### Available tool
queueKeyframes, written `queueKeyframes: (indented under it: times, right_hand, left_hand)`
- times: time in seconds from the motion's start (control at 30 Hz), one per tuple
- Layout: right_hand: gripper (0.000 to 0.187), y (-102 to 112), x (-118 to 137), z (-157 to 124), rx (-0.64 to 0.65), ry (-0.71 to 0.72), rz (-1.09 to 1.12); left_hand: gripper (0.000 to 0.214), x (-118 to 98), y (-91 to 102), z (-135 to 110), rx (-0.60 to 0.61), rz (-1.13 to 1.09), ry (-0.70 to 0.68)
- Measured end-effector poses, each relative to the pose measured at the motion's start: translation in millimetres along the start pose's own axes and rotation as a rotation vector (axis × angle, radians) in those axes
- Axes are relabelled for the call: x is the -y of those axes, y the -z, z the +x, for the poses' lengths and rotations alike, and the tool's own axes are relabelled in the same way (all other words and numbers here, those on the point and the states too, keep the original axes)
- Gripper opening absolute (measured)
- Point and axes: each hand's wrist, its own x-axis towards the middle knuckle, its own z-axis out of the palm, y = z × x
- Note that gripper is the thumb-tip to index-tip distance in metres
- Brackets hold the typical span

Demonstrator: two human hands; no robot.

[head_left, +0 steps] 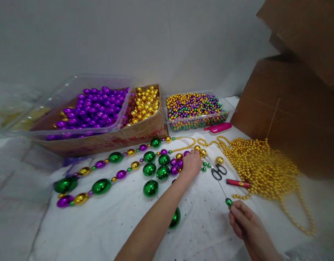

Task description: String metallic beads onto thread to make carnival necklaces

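Note:
My left hand reaches down among loose beads, its fingers curled together and its fingertips hidden. Purple beads crowd its left side, and gold beads lie at its fingers. At the lower right, my right hand pinches a green bead. From that bead a thin, straight wire or needle runs up toward the black-handled scissors. Small green beads lie between the left hand and the scissors. A string of large and small beads stretches in a loop on the left.
Behind stand a clear bin of purple beads, a cardboard box with gold beads, and a tub of small mixed beads. Gold bead strands are heaped right, near a red lighter-like stick. Large green balls lie mid-table.

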Motion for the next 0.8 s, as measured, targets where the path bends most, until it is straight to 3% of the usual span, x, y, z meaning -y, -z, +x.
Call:
queueKeyframes:
  times: [0.13, 0.33, 0.4, 0.53, 0.63, 0.8]
  right_hand:
    - [0.031, 4.7, 0.1, -1.8, -0.015, 0.003, 0.018]
    - [0.029, 3.5, 6.3, -0.6, -0.011, 0.037, 0.005]
    - [0.030, 6.3, 6.2, 0.1, -0.020, 0.044, -0.059]
    - [0.036, 11.1, 7.0, -3.6, -0.008, 0.013, -0.241]
    - [0.040, 8.5, 10.7, -10.6, -0.009, 0.007, -0.322]
    - [0.043, 5.7, 14.5, -16.5, -0.020, 0.042, -0.407]
  left_hand:
    - [0.028, 7.4, -2.6, -0.4, 0.037, -0.069, -0.011]
    - [0.036, 19.4, 29.1, -15.3, 0.120, -0.350, -0.052]
    - [0.039, 25.7, 42.7, -30.6, 0.226, -0.617, -0.034]
    - [0.038, 38.3, 62.1, -62.9, 0.418, -1.416, 0.130]
    - [0.030, 43.7, 66.7, -75.3, 0.380, -1.586, 0.211]
    - [0.021, 47.3, 66.5, -80.7, 0.316, -1.627, 0.267]
